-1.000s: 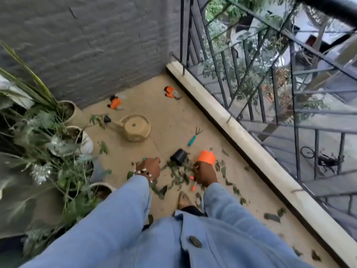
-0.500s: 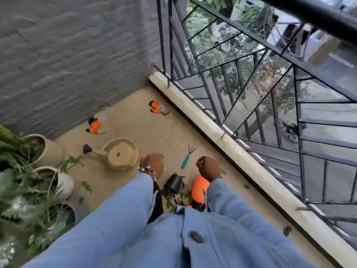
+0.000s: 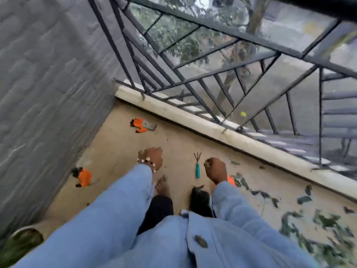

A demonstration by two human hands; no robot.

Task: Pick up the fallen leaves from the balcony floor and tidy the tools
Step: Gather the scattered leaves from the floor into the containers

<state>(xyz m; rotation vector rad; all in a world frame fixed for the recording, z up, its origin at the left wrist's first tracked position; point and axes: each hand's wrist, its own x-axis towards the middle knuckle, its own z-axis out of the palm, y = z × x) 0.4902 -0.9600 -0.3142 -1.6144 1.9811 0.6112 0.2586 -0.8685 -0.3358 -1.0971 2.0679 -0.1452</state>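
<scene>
Balcony floor (image 3: 119,140) is tan concrete, grey brick wall on one side, black railing (image 3: 212,82) on the other. Person in a blue denim shirt is standing, both hands out front. Left hand (image 3: 151,157) has fingers curled under, beaded bracelet at the wrist; can't tell if it holds anything. Right hand (image 3: 215,170) is fisted, with something orange (image 3: 230,180) poking out just below it, though whether it grips that is unclear. Fallen leaves (image 3: 313,225) are scattered to the person's right along the ledge. Teal hand rake (image 3: 197,167) lies between the hands, with two orange gloves (image 3: 143,125) (image 3: 84,176) further off by the wall. Looks mid-cleanup, leaves mostly not yet gathered. Next move probably needs crouching toward the leaf patch, or grabbing the rake.
</scene>
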